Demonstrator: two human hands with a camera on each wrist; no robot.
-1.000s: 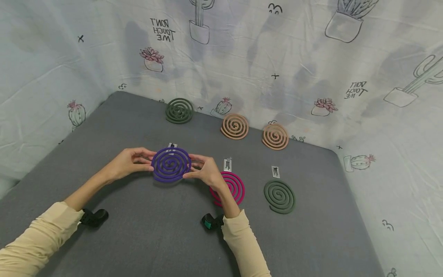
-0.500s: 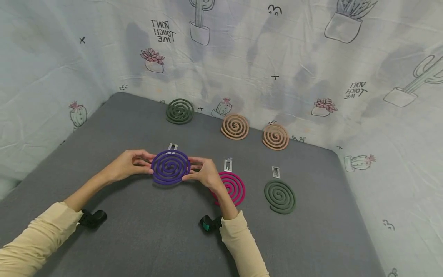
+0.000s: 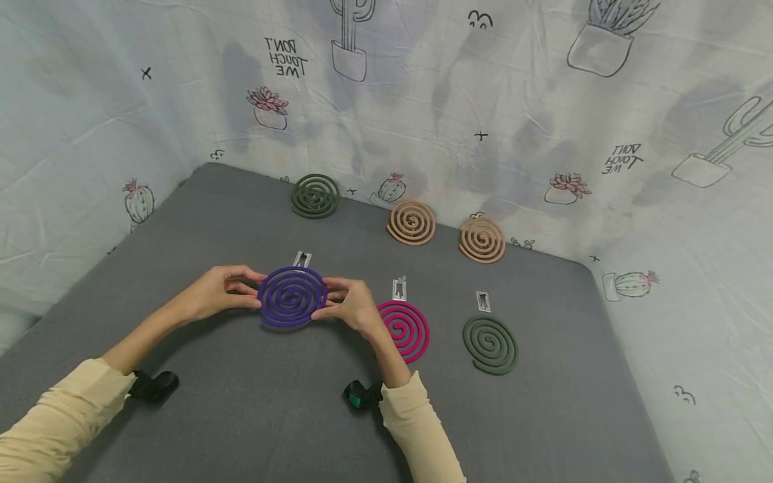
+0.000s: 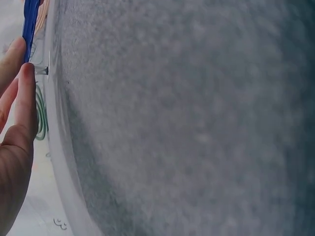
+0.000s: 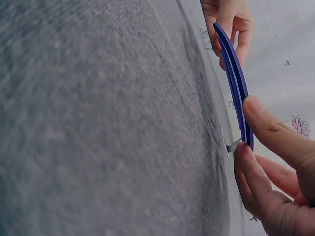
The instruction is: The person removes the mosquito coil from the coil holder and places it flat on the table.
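A purple mosquito coil (image 3: 292, 296) is held flat just above the grey table, pinched at its two opposite edges. My left hand (image 3: 211, 293) has its left rim between thumb and fingers. On the opposite rim, my right hand (image 3: 355, 307) grips in the same way. The right wrist view shows the coil (image 5: 236, 81) edge-on, slightly bowed, with thumb on top and fingertips beneath. Just beyond it, a small metal coil stand (image 3: 302, 258) lies on the table. A pink coil (image 3: 398, 328) lies beside my right wrist, partly hidden by the forearm.
A green coil (image 3: 490, 344) lies to the right. Along the back edge are a dark green coil (image 3: 315, 195) and two tan coils, one in the middle (image 3: 412, 222) and one further right (image 3: 482, 239). Two more metal stands, a middle one (image 3: 399, 289) and a right one (image 3: 483, 301), lie before them.
Both hands have drawn the purple coil slightly toward me and to the left, uncovering more of the metal stand behind it. The grip is unchanged.
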